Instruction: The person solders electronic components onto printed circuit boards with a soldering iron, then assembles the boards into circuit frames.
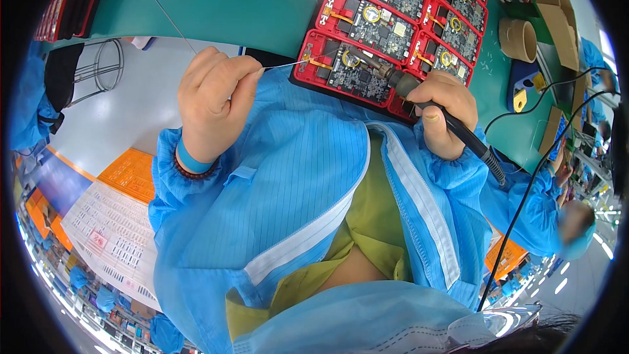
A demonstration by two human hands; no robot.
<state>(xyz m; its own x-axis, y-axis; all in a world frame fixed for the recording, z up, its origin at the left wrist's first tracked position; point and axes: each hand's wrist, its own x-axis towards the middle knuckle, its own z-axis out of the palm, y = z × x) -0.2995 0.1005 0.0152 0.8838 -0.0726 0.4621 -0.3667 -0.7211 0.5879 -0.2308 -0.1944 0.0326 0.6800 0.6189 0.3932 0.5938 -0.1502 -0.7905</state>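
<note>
My left hand [219,92] pinches a thin strand of solder wire [282,65], whose free end reaches the left side of the nearest circuit board [367,85]. That board lies in a red tray [310,49] with several compartments, each holding a similar board with a yellow ring on it. My right hand [449,108] is closed round the black handle of a soldering iron [466,136]. The iron's metal barrel slants up and left over the same board, close to the yellow ring [350,58]. Whether its tip touches the board, I cannot tell.
On the green bench [190,6], a brown tape roll [517,39] and a blue stand with a yellow sponge [519,100] sit to the right. The iron's black cable [517,113] runs past them. Printed sheets [111,236] lie at lower left. A co-worker in blue [534,216] is at right.
</note>
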